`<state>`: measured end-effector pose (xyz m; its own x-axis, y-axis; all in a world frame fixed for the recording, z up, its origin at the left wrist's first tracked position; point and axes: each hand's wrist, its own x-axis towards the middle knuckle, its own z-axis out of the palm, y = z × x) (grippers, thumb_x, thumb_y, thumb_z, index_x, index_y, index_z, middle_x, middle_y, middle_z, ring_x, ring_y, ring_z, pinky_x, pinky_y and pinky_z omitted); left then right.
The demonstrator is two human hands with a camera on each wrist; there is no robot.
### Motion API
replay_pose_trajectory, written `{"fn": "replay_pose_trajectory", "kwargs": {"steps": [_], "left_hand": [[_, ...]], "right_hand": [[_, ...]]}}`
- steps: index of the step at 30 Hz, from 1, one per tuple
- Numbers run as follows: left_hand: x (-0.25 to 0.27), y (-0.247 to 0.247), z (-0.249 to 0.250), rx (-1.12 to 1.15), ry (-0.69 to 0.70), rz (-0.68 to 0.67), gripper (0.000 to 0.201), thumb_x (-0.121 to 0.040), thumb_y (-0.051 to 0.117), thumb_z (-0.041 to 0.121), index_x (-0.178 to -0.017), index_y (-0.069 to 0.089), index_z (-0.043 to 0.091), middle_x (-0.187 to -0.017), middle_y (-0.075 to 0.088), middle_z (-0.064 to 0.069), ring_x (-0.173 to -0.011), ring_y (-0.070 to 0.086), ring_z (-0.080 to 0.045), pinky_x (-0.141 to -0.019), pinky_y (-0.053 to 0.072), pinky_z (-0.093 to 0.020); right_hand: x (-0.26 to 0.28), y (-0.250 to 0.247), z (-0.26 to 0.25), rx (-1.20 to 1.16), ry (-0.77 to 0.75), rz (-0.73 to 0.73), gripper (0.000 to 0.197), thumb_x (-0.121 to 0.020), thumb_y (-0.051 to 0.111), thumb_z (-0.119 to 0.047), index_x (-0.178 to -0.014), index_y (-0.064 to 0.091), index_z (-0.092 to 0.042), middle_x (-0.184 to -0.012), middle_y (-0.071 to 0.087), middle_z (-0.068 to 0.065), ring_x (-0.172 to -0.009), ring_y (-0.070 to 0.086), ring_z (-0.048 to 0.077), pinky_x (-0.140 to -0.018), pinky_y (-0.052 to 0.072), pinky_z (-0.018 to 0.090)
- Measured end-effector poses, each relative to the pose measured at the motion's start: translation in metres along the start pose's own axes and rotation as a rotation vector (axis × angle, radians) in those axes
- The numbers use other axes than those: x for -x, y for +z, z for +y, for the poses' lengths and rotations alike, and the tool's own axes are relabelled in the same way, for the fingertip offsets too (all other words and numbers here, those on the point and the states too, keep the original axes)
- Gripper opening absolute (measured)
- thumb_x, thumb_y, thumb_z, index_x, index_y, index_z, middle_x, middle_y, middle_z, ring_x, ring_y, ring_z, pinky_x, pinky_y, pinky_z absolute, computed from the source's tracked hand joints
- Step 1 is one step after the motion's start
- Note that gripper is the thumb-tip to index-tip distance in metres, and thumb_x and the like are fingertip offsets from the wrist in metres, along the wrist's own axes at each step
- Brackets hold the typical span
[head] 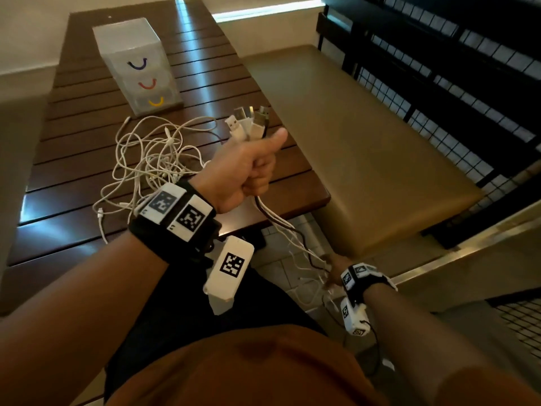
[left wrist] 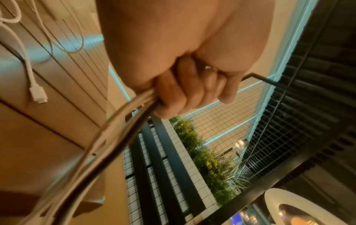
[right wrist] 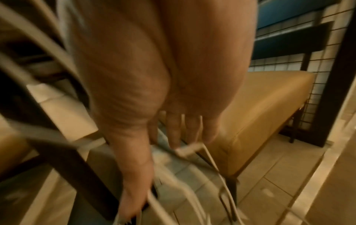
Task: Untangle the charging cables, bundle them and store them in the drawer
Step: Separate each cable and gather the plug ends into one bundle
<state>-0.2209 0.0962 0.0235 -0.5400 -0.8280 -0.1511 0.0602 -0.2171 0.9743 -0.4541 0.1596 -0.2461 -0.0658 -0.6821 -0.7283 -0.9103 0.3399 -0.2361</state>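
Right hand (head: 333, 273): lowest and nearest item, hanging below the table edge over the tiled floor; fingers (right wrist: 173, 134) extended downward and spread, with thin white cable strands (right wrist: 212, 159) running between and past them; the wrist view is blurred, so whether any strand is actually pinched cannot be told. Left hand (head: 248, 168): raised above the near right corner of the table, closed in a fist with the thumb lying across the top, gripping a bunch of charging cables (head: 281, 227); their USB plugs (head: 248, 121) fan out above the fist, and the cords, white with one dark, trail from under the little finger down to the right hand. Remaining cables (head: 152, 159): a loose white tangle lying on the slatted wooden table (head: 73, 200), just left of the left wrist. Drawer unit (head: 137, 65): translucent, three drawers with blue, red and yellow handles, all shut, standing beyond the tangle. Bench (head: 366, 148): tan cushioned, to the right of the table.
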Motion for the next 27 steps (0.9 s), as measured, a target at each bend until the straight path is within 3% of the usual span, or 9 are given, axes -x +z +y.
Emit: {"fn": "replay_pose_trajectory", "kwargs": {"steps": [2, 4, 6, 8, 13, 15, 18, 23, 27], "left_hand": [[-0.003, 0.003, -0.012, -0.019, -0.010, 0.027, 0.045, -0.088, 0.057, 0.039, -0.048, 0.047, 0.022, -0.045, 0.040, 0.003, -0.050, 0.017, -0.019, -0.043, 0.009, -0.027], [-0.005, 0.004, -0.022, -0.017, -0.017, 0.047, 0.044, -0.093, 0.054, 0.038, -0.052, 0.057, 0.024, -0.053, 0.049, 0.001, -0.052, 0.021, -0.020, -0.044, 0.009, -0.027], [-0.005, 0.006, -0.031, -0.019, -0.038, 0.053, 0.045, -0.096, 0.049, 0.037, -0.053, 0.057, 0.025, -0.057, 0.050, 0.001, -0.043, 0.028, -0.010, -0.045, 0.009, -0.028], [-0.005, 0.008, -0.038, -0.005, -0.066, 0.043, 0.045, -0.097, 0.047, 0.036, -0.054, 0.050, 0.023, -0.053, 0.044, 0.003, -0.039, 0.024, -0.008, -0.047, 0.009, -0.030], [-0.001, 0.005, -0.045, -0.016, -0.125, 0.001, 0.037, -0.093, 0.051, 0.035, -0.061, 0.039, 0.019, -0.049, 0.028, 0.004, -0.043, 0.017, -0.011, -0.044, 0.013, -0.026], [0.001, 0.005, -0.042, -0.076, -0.161, 0.050, 0.031, -0.099, 0.047, 0.024, -0.069, 0.038, 0.019, -0.052, 0.027, 0.002, -0.044, 0.018, -0.011, -0.044, 0.014, -0.024], [0.005, -0.001, -0.037, -0.161, -0.184, 0.197, 0.035, -0.101, 0.034, 0.006, -0.067, 0.034, 0.012, -0.055, 0.027, -0.003, -0.035, 0.026, -0.008, -0.041, 0.020, -0.019], [0.017, -0.022, -0.037, -0.041, -0.147, 0.317, 0.029, -0.101, 0.030, 0.000, -0.078, 0.042, 0.012, -0.054, 0.039, -0.002, -0.043, 0.040, -0.010, -0.047, 0.035, -0.022], [0.023, -0.037, -0.034, -0.135, -0.040, 0.418, 0.015, -0.097, 0.033, -0.006, -0.097, 0.046, 0.002, -0.051, 0.041, -0.005, -0.035, 0.039, -0.008, -0.039, 0.034, -0.022]], "right_hand": [[-0.009, -0.019, 0.006, 0.046, -0.038, -0.033, 0.069, -0.077, 0.074, -0.012, -0.138, 0.047, -0.028, -0.142, 0.049, 0.006, -0.120, 0.054, 0.028, -0.090, 0.051, 0.036], [0.006, -0.054, -0.007, 0.026, -0.123, -0.029, 0.037, -0.088, 0.059, -0.010, -0.121, 0.063, -0.024, -0.131, 0.058, 0.006, -0.111, 0.059, 0.025, -0.083, 0.051, 0.031], [0.036, -0.094, -0.031, -0.149, -0.195, -0.025, 0.030, -0.093, 0.048, -0.003, -0.101, 0.071, -0.019, -0.109, 0.068, 0.006, -0.097, 0.063, 0.022, -0.071, 0.051, 0.024], [0.074, -0.127, -0.062, -0.447, -0.317, -0.032, 0.031, -0.094, 0.043, 0.004, -0.104, 0.068, -0.011, -0.104, 0.070, 0.011, -0.083, 0.066, 0.019, -0.062, 0.052, 0.019], [0.150, -0.172, -0.144, -0.976, -0.705, 0.076, 0.033, -0.102, 0.039, -0.029, -0.124, 0.060, -0.017, -0.120, 0.065, 0.017, -0.101, 0.063, 0.019, -0.094, 0.048, 0.035], [0.157, -0.178, -0.170, -0.749, -0.788, 0.104, 0.039, -0.099, 0.040, -0.047, -0.118, 0.065, -0.025, -0.119, 0.067, 0.011, -0.107, 0.063, 0.018, -0.096, 0.047, 0.037], [0.157, -0.171, -0.202, -0.351, -0.855, 0.202, 0.040, -0.097, 0.046, -0.048, -0.098, 0.073, -0.019, -0.100, 0.072, 0.007, -0.092, 0.068, 0.020, -0.085, 0.054, 0.039], [0.148, -0.160, -0.234, -0.359, -0.956, 0.262, 0.029, -0.100, 0.047, -0.032, -0.095, 0.074, -0.023, -0.092, 0.074, -0.001, -0.085, 0.065, 0.004, -0.079, 0.048, 0.022], [0.142, -0.158, -0.248, -0.220, -0.981, 0.405, 0.032, -0.095, 0.048, -0.027, -0.087, 0.074, -0.011, -0.085, 0.072, 0.002, -0.081, 0.064, 0.012, -0.078, 0.051, 0.035]]}}
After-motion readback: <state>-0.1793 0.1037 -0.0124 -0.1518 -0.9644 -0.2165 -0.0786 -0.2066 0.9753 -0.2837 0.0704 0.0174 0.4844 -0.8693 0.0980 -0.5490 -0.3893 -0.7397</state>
